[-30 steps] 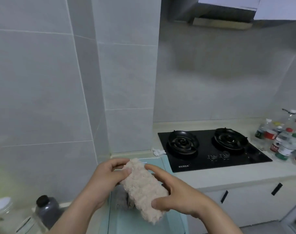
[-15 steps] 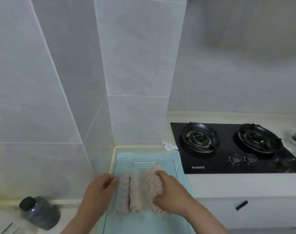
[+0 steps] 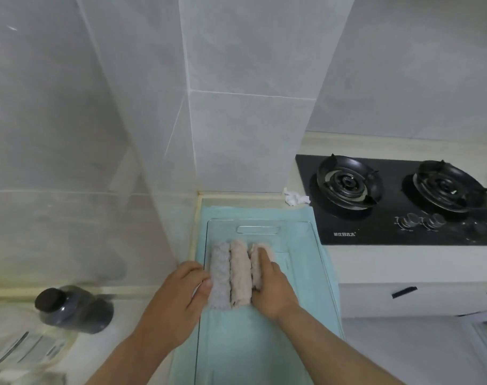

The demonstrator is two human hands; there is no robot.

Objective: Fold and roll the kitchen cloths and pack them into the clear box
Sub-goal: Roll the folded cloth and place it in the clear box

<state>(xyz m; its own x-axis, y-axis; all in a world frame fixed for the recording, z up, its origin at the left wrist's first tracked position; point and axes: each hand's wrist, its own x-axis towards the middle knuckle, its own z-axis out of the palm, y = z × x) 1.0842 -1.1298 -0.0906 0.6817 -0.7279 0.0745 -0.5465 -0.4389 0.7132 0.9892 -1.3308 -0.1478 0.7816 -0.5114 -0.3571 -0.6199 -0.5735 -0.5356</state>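
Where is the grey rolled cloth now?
Head view, lower centre: the grey roll lies in the clear box, leftmost of three, beside the beige roll, the left hand touching it.

A single short line of white printed characters (image 3: 344,234) stands on the front left corner of the black glass gas hob (image 3: 392,207). It is to the right of and beyond the right hand (image 3: 272,290), which rests on the rolled fluffy cloths (image 3: 239,273). The characters are too small and blurred to read. To the left of and nearer than the left hand (image 3: 170,304), a pale label with dark bars (image 3: 23,350) sits on a clear plastic container (image 3: 42,354). No word or number on it is legible.
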